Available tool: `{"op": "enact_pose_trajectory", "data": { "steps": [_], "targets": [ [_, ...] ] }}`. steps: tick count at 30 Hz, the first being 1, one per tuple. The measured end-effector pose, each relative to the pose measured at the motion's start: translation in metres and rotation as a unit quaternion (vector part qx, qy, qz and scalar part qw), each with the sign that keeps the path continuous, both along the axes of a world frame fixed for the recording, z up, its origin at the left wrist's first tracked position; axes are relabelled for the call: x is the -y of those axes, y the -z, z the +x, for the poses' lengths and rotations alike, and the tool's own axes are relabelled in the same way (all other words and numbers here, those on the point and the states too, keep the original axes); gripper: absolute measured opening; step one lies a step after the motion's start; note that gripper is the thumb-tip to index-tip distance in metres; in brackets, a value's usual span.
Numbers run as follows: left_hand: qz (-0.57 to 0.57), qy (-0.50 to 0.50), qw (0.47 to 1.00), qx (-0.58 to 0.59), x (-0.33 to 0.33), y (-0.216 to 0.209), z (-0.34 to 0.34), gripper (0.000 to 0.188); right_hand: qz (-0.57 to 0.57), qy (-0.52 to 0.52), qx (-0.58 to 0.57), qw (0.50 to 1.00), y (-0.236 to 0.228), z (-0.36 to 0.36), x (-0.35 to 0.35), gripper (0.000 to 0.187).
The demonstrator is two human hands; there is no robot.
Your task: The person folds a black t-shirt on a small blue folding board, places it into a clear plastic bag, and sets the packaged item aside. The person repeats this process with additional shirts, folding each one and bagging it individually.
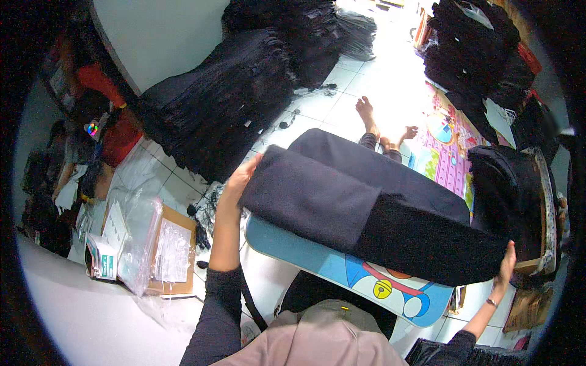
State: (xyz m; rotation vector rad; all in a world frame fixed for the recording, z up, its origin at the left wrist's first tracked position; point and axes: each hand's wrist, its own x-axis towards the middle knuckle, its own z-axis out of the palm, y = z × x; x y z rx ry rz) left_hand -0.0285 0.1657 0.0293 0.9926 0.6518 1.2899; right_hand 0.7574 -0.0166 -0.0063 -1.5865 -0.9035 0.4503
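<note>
A wide piece of folded black cloth (311, 195) lies across a low blue table (305, 241) with a cartoon print. The cloth's left end is in my left hand (244, 174), whose fingers go partly behind the fabric. At the far right end, my right hand (505, 263) grips the narrower side of the same cloth. A second dark layer (378, 165) shows behind the front fold. Both arms are spread wide, so the cloth stretches between them.
Large heaps of black garments (232, 91) lie on the tiled floor at left and far right (470, 55). Bare feet (366, 113) show beyond the table, beside a colourful mat (448, 146). Plastic-wrapped packages (171, 250) stand at left; a box of dark cloth (543, 207) is at right.
</note>
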Motion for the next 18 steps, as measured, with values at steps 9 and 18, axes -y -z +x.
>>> {"op": "enact_pose_trajectory", "data": {
  "steps": [9, 18],
  "targets": [
    [-0.021, -0.266, 0.794, -0.545, 0.038, 0.02, 0.018, 0.035, -0.053, -0.052, -0.411, 0.908, 0.058, -0.101, 0.029, 0.06],
    [-0.058, -0.186, 0.901, -0.387, 0.073, 0.002, -0.019, 0.029, -0.107, -0.022, -0.014, 0.994, 0.006, -0.074, 0.062, 0.022]
  ]
}}
